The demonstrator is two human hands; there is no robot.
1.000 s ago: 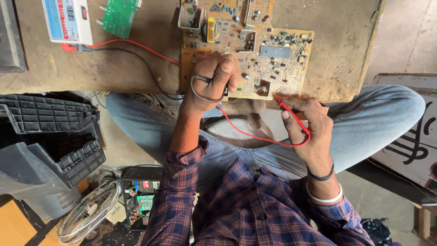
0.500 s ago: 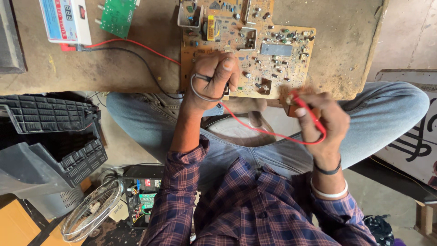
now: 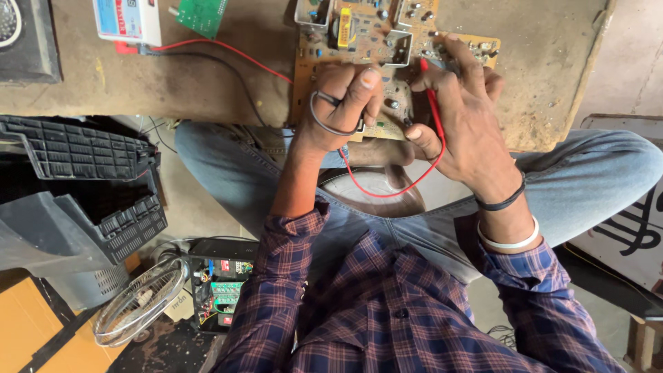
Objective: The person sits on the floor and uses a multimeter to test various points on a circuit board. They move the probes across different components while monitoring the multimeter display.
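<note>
A tan circuit board (image 3: 359, 34) with many components lies on a worn brown table (image 3: 207, 83). My left hand (image 3: 338, 107) is closed on a black test probe at the board's near edge, its black lead looped round my fingers. My right hand (image 3: 463, 114) pinches a red test probe (image 3: 431, 103) and holds its tip down on the right part of the board. The red lead (image 3: 394, 190) curves below both hands over my lap.
A white meter box (image 3: 128, 21) and a small green board (image 3: 202, 15) lie at the table's far left, with red and black wires running from them. Dark plastic casings (image 3: 83, 186), a wire fan guard (image 3: 141, 300) and an open electronics unit (image 3: 221, 283) crowd the floor on my left.
My right hand has risen from beside my knee up onto the board, carrying the red probe. My left hand has stayed at the board's near edge.
</note>
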